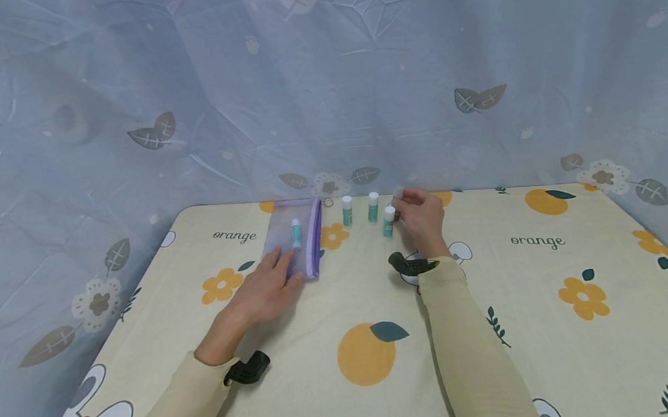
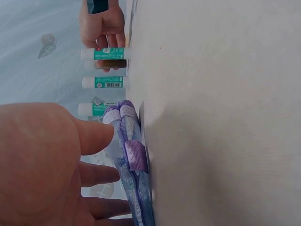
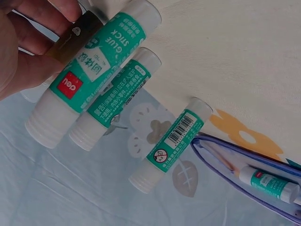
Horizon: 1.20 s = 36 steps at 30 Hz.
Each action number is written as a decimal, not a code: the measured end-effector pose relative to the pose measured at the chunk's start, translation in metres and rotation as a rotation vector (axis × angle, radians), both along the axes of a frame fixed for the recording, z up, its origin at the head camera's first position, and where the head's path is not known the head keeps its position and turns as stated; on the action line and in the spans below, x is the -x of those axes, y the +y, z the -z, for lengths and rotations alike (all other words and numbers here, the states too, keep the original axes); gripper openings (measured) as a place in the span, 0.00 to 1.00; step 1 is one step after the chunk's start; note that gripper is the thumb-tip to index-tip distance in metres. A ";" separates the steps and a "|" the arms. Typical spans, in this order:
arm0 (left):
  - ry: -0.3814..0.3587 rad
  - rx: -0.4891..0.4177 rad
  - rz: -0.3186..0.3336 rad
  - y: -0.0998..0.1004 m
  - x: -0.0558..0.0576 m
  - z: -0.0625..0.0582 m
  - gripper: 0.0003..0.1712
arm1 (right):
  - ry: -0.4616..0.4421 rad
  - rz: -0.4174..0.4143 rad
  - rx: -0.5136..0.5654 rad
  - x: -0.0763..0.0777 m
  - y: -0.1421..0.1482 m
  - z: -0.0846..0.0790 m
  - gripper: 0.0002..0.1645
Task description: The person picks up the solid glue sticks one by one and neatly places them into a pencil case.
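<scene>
A translucent zip pouch with purple trim [image 1: 316,247] lies on the table, a green-and-white glue stick [image 3: 270,184] showing inside it. My left hand [image 1: 267,287] rests on its near part with fingers extended. Right of the pouch, several green glue sticks with white caps stand upright: one glue stick nearest the pouch [image 1: 347,211], a middle glue stick [image 1: 373,208] and a nearer glue stick [image 1: 388,222]. Just behind that last one, my right hand [image 1: 422,216] grips a brown tube with pale translucent ends [image 3: 77,35] between thumb and fingers. The nearer glue stick partly covers the tube in the right wrist view.
A cream tablecloth [image 1: 298,393] printed with oranges, flowers and words covers the table. Beyond its back edge hangs a blue-grey patterned curtain [image 1: 328,95]. A small ring [image 1: 327,202] sits by the pouch's far corner.
</scene>
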<state>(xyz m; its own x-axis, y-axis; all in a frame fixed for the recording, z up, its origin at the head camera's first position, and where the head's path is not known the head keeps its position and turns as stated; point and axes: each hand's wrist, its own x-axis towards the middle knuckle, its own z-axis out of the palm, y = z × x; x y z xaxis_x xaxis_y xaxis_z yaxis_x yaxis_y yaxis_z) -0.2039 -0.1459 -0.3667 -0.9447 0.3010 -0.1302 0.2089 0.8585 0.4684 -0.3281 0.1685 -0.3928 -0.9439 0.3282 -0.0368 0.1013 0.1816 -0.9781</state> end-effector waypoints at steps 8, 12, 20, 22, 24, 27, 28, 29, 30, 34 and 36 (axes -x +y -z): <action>-0.006 0.001 0.000 0.000 0.000 -0.001 0.37 | 0.024 0.004 0.008 -0.001 0.001 -0.004 0.25; -0.006 0.001 -0.001 0.000 0.000 -0.001 0.37 | 0.030 0.010 0.015 -0.002 0.000 -0.007 0.25; -0.009 -0.003 -0.004 0.000 0.000 0.000 0.38 | 0.046 0.013 0.047 -0.002 -0.001 -0.011 0.25; -0.011 -0.005 -0.005 0.000 0.000 0.000 0.38 | 0.056 0.016 0.055 -0.002 -0.001 -0.013 0.24; -0.011 -0.005 -0.005 0.000 0.000 0.000 0.38 | 0.062 0.021 0.052 -0.002 -0.001 -0.015 0.24; -0.008 -0.003 -0.004 0.000 0.000 0.000 0.38 | 0.068 0.031 0.051 -0.002 -0.001 -0.019 0.23; -0.007 -0.001 -0.002 0.000 0.000 0.000 0.38 | 0.066 0.034 0.045 -0.002 -0.001 -0.021 0.23; -0.005 0.000 -0.001 0.000 0.000 0.000 0.38 | 0.066 0.037 0.044 -0.002 -0.001 -0.023 0.22; -0.003 0.000 0.000 0.000 0.000 0.001 0.38 | 0.071 0.040 0.045 -0.002 -0.001 -0.025 0.22; 0.003 0.001 0.004 0.000 0.001 0.001 0.38 | 0.095 0.053 0.059 -0.002 -0.002 -0.032 0.20; 0.004 0.000 0.004 0.000 0.001 0.002 0.38 | 0.112 0.061 0.068 -0.003 -0.003 -0.035 0.19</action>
<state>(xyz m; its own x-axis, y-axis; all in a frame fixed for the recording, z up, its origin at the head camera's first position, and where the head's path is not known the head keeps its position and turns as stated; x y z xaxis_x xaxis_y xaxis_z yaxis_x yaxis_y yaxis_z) -0.2049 -0.1462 -0.3682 -0.9441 0.3044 -0.1262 0.2142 0.8579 0.4670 -0.3255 0.1658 -0.3574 -0.9216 0.3858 0.0433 -0.0002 0.1112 -0.9938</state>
